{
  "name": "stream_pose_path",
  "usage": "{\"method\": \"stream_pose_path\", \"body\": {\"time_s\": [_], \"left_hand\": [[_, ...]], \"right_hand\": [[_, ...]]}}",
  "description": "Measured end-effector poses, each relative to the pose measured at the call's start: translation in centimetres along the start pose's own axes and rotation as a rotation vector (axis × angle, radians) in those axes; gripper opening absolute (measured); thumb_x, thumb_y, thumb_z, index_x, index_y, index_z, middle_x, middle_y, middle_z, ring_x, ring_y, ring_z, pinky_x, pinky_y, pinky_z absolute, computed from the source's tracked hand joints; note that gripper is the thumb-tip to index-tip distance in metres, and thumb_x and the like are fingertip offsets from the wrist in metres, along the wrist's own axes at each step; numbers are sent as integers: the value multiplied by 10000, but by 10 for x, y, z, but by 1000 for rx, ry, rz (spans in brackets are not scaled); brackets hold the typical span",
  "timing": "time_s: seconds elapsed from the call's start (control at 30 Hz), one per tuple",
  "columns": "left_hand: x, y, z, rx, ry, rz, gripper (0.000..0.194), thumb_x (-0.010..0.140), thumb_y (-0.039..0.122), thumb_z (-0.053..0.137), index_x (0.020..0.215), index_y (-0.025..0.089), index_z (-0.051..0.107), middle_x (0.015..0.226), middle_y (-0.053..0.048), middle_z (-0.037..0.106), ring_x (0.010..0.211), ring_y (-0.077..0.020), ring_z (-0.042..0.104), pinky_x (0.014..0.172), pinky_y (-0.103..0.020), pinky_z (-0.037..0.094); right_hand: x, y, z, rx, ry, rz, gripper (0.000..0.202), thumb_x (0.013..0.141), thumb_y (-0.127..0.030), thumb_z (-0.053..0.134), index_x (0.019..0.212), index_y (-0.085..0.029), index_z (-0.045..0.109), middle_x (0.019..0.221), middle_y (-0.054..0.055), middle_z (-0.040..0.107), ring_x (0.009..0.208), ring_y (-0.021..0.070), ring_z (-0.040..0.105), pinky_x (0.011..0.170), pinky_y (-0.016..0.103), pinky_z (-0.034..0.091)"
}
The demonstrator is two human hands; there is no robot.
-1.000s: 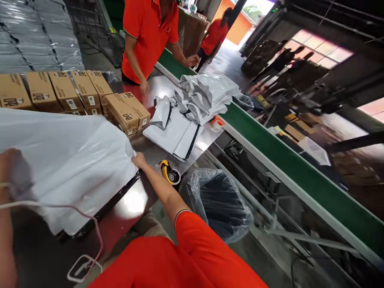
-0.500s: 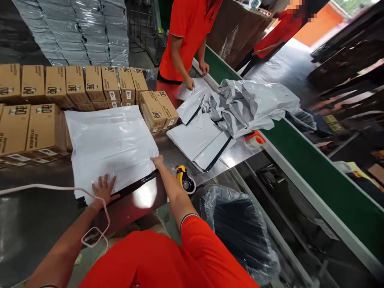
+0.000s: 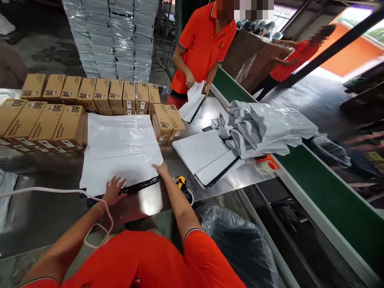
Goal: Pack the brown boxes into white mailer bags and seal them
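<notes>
A large white plastic mailing bag (image 3: 123, 148) lies flat in front of me on the metal table, its black-edged strip towards my body. My left hand (image 3: 114, 191) rests on its near edge, left of the middle, with the fingers spread. At the near right corner, my right hand (image 3: 160, 169) is closed on the bag's edge; the fingers underneath are hidden. A thin white cable (image 3: 57, 189) runs across my left wrist and loops down beside it. To the right of my right forearm sits a yellow and black tape dispenser (image 3: 181, 185).
Brown cartons (image 3: 70, 124) stand in rows behind the bag, with a pair (image 3: 168, 122) at its right. Further right are stacked mailing bags (image 3: 201, 154), crumpled grey-white bags (image 3: 264, 124), an orange tape dispenser (image 3: 268, 164) and a green conveyor (image 3: 330, 180). Across the table a co-worker (image 3: 204, 48) holds another white bag.
My view has tilted up and shifted left. The co-worker has lifted a white bag off the table. Both my hands stay on the flat bag in nearly the same places.
</notes>
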State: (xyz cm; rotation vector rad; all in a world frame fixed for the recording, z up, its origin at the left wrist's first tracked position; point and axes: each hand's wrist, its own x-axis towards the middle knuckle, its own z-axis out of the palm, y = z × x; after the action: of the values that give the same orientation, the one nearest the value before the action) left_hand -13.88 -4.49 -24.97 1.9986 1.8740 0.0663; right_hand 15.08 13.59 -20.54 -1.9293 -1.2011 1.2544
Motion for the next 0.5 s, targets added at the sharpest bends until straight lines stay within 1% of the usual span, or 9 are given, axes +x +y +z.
{"method": "stream_pose_path", "body": {"time_s": [0.03,0.1,0.17,0.2,0.23,0.3,0.37,0.43,0.5], "left_hand": [[-3,5,-3,-35,-11,33,682,1004,392,704,1658,205,649,1637,-230,632,1617,-479,487,1290,-684,431],[-9,8,-9,-116,-31,65,612,984,356,668,1574,194,702,1496,-197,736,1465,-400,660,1245,-567,532],[-15,1,-17,-213,-40,29,569,950,386,624,1457,165,757,1406,-192,789,1307,-358,765,1173,-487,601],[-17,-4,-22,-261,-41,-6,561,921,425,612,1387,163,785,1368,-192,811,1250,-357,794,1141,-472,623],[-18,-11,-27,-307,-39,-36,559,885,482,608,1308,178,810,1318,-183,835,1203,-364,814,1107,-465,643],[-19,-20,-35,-375,-32,-76,530,801,605,622,1127,248,838,1188,-138,877,1143,-388,835,1031,-459,677],[-18,-20,-40,-411,5,-156,494,738,666,611,990,296,820,1056,-94,892,1076,-405,851,967,-469,696],[-14,-6,-39,-439,27,-225,494,724,679,589,969,310,807,956,-68,887,1001,-400,862,931,-473,705],[-7,23,-35,-443,5,-217,492,737,653,582,995,305,814,903,-57,878,961,-381,867,917,-457,709]], "right_hand": [[-8,2,-8,-135,29,-56,686,792,-285,998,1391,-96,722,1409,226,773,1342,358,710,1101,426,572],[-31,15,-27,-417,73,-249,683,893,-302,931,1499,-143,659,1496,215,710,1420,367,639,1168,470,516],[-59,42,-48,-615,93,-428,562,985,-304,841,1493,-159,651,1465,210,701,1381,367,629,1170,501,501],[-73,58,-57,-683,104,-461,510,1000,-306,827,1458,-152,664,1434,217,704,1350,372,633,1157,512,505],[-86,76,-66,-742,122,-451,483,995,-318,840,1415,-140,679,1408,230,705,1324,382,638,1140,521,514],[-106,112,-79,-826,165,-348,513,946,-340,908,1359,-121,696,1389,253,703,1289,399,654,1101,528,542],[-116,143,-87,-856,171,-232,595,885,-295,965,1382,-112,693,1385,259,713,1244,392,687,1044,498,578],[-116,164,-92,-848,148,-182,625,883,-227,952,1438,-121,685,1352,235,748,1198,364,719,1000,454,597],[-112,174,-92,-828,130,-188,595,933,-199,891,1486,-140,680,1324,206,780,1180,342,735,989,432,601]]}}
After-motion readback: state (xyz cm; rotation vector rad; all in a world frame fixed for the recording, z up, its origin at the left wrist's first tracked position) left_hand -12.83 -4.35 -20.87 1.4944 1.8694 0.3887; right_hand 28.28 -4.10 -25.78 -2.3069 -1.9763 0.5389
